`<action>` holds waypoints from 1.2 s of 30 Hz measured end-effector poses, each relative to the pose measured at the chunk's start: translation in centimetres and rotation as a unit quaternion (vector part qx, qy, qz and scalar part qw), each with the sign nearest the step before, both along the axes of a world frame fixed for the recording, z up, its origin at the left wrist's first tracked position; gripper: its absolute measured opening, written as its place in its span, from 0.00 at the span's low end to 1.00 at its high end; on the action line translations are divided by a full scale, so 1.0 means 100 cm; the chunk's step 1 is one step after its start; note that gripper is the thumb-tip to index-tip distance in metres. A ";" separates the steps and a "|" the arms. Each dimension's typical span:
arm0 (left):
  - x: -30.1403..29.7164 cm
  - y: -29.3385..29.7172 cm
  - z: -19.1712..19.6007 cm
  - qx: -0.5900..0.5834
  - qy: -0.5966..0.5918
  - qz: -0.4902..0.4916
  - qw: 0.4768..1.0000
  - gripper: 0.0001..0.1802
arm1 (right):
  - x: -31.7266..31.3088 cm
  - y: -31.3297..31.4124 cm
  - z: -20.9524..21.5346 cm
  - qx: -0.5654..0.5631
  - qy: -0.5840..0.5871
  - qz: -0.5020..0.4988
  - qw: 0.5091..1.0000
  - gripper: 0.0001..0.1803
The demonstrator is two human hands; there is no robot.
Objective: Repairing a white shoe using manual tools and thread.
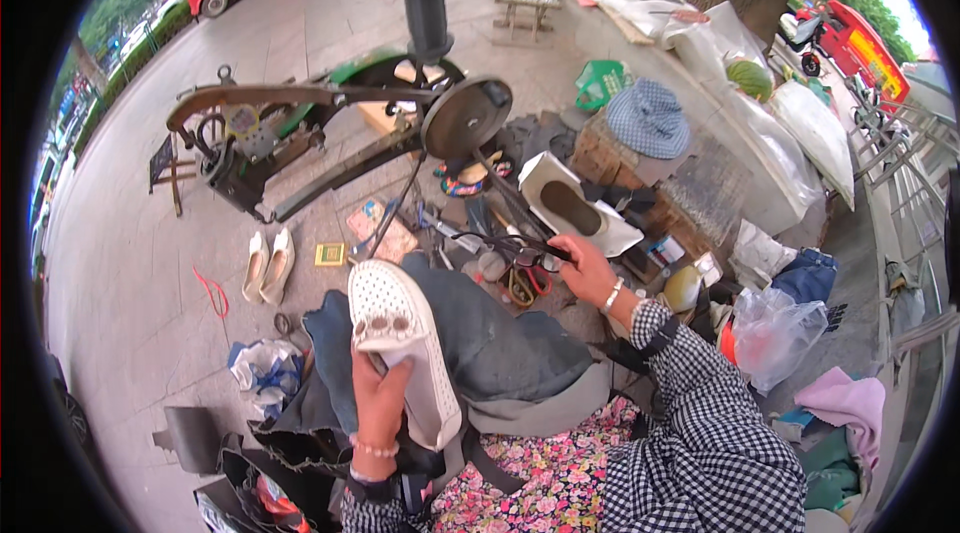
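Note:
A white shoe with a perforated upper and small round ornaments (405, 353) is gripped in my left hand (380, 398), toe pointing away from me. My fingers reach into its opening. Over the dark cloth on my lap (490, 323) the shoe is held up. Out to the right, my right hand (588, 278) is closed around the end of something thin and black (558, 253), whose kind I cannot make out. Just beyond that hand lies a white shoe-shaped piece with a brown insole (575, 208), among scattered tools (480, 243).
A hand-cranked shoe-repair sewing machine (340, 123) with a thread spool (425, 18) stands ahead. A pair of pale shoes (267, 268) and a yellow box (329, 254) rest on the pavement. Right are a wooden box (610, 148) bearing a checked hat (648, 119) and a plastic bag (775, 333).

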State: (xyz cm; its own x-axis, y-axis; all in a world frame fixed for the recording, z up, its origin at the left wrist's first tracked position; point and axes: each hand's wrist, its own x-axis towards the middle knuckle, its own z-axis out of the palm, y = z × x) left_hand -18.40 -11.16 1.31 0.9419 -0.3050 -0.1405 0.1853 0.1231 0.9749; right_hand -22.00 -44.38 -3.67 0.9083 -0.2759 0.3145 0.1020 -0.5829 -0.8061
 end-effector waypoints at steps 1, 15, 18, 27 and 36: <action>-0.004 0.003 0.006 -0.004 0.002 -0.014 1.000 0.33 | -0.002 -0.004 0.003 0.003 -0.029 0.005 1.000 0.14; -0.015 0.052 0.047 0.384 -0.236 -0.104 0.886 0.28 | -0.015 0.049 0.100 0.381 -0.006 0.180 0.907 0.07; -0.022 0.033 0.091 0.251 -0.319 -0.020 0.914 0.30 | -0.017 0.064 0.112 0.358 -0.013 0.281 0.891 0.08; -0.042 0.033 0.107 0.152 -0.317 -0.062 0.934 0.17 | -0.037 0.094 0.159 0.387 0.000 0.407 0.827 0.12; -0.059 0.043 0.161 0.150 -0.416 -0.057 0.895 0.19 | -0.038 0.095 0.223 0.308 -0.025 0.474 0.825 0.17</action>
State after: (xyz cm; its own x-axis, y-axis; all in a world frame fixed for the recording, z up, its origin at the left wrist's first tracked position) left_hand -24.28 -6.81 17.37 0.7240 -0.4725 0.5026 -0.6249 -0.1407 0.7679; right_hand -25.81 -34.89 18.60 0.7974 0.4292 0.4243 0.3196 0.2962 -0.9001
